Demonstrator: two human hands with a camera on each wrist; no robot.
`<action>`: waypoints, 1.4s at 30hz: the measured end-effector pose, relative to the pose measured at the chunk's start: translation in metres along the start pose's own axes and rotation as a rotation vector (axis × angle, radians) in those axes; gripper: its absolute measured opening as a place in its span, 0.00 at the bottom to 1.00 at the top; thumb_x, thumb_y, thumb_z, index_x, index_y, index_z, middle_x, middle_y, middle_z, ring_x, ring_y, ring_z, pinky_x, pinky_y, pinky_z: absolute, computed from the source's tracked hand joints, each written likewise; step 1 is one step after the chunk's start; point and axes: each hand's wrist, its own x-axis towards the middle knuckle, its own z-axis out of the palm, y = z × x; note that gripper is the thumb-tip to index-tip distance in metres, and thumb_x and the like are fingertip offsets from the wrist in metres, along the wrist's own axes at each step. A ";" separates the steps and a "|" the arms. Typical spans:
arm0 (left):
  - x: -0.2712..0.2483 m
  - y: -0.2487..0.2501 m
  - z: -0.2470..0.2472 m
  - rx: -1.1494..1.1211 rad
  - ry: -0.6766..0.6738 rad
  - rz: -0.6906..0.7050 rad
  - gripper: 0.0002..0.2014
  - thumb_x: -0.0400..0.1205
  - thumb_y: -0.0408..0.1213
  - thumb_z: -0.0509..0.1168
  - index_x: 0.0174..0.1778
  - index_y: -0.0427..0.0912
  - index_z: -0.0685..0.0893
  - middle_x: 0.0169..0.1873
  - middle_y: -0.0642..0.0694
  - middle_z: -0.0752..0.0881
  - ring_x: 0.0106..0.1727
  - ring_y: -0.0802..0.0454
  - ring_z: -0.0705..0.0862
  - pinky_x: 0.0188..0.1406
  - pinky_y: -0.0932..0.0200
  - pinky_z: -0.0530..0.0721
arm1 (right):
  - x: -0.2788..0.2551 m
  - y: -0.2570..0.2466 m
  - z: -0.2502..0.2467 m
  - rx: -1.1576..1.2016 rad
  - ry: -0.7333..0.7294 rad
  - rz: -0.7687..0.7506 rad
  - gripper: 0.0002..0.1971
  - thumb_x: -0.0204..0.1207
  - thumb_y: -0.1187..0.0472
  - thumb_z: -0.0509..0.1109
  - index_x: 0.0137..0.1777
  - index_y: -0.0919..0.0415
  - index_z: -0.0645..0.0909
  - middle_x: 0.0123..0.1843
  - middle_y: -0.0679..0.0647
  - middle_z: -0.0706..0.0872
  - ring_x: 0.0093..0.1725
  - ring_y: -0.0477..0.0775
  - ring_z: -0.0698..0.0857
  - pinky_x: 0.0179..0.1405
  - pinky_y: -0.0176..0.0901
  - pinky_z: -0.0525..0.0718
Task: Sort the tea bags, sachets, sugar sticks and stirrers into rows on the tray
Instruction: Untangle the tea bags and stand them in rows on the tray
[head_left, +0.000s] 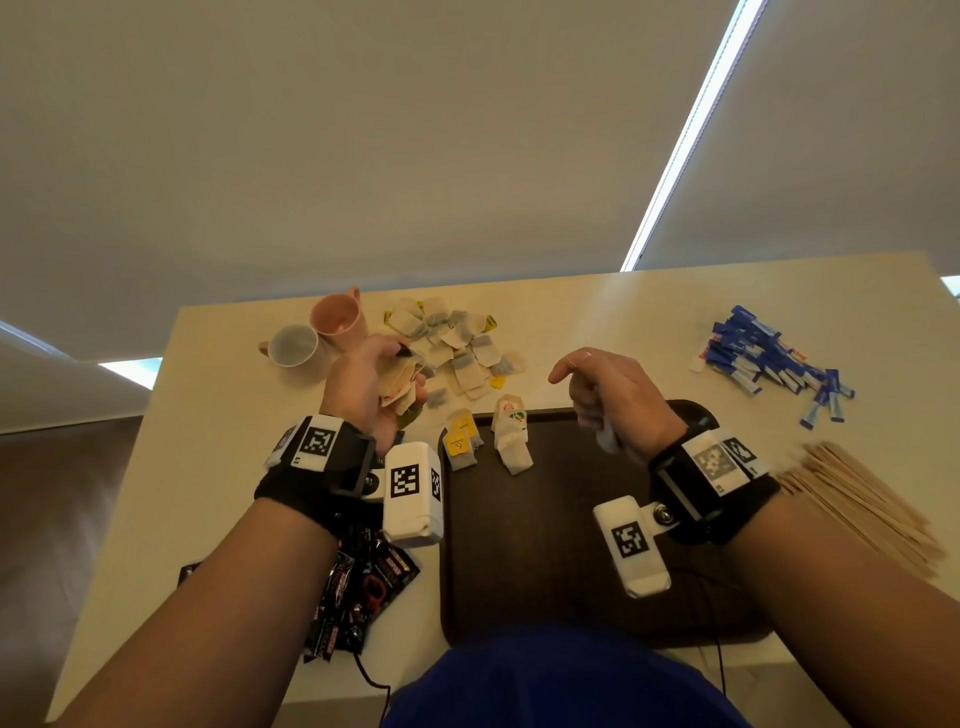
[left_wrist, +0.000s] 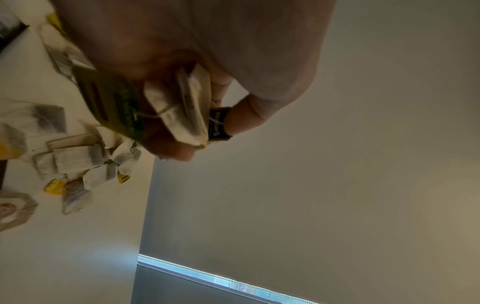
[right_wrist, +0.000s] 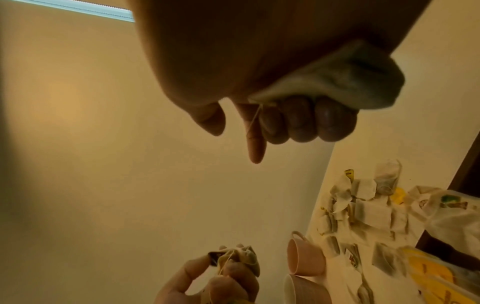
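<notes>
You're mid tea-bag sorting: left hand (head_left: 375, 387) clutches several bags, right hand (head_left: 608, 397) grips one, which probably belongs on the tray (head_left: 561, 519) next.

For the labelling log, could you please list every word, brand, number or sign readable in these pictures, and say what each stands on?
No text can be read with certainty.
Small black paper tag pinched in the left hand: white lettering, too blurred.
Yellow tea bag tags on the dark brown tray: print too small.
Black sachets and blue sugar sticks: print unreadable.
Wrist-camera squares: coded patterns, no words.
</notes>
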 end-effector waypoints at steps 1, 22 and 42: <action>0.002 -0.001 0.000 0.048 -0.011 0.014 0.06 0.84 0.36 0.62 0.46 0.37 0.79 0.33 0.38 0.84 0.28 0.50 0.79 0.20 0.62 0.78 | 0.001 0.000 0.001 0.066 -0.030 0.023 0.15 0.80 0.57 0.57 0.50 0.65 0.82 0.29 0.51 0.66 0.28 0.49 0.64 0.28 0.44 0.63; -0.023 -0.026 0.023 0.984 -0.380 0.477 0.05 0.77 0.47 0.76 0.41 0.50 0.91 0.40 0.61 0.90 0.43 0.66 0.87 0.46 0.58 0.85 | 0.001 -0.005 0.036 -0.083 -0.236 -0.122 0.31 0.70 0.87 0.60 0.64 0.55 0.78 0.43 0.55 0.73 0.42 0.58 0.74 0.43 0.39 0.81; -0.025 -0.007 0.019 1.026 -0.378 0.551 0.03 0.80 0.41 0.74 0.41 0.53 0.90 0.40 0.51 0.90 0.46 0.53 0.87 0.53 0.47 0.85 | -0.007 -0.002 0.034 -0.090 -0.132 -0.265 0.12 0.76 0.71 0.74 0.59 0.64 0.82 0.48 0.68 0.88 0.46 0.63 0.90 0.46 0.47 0.91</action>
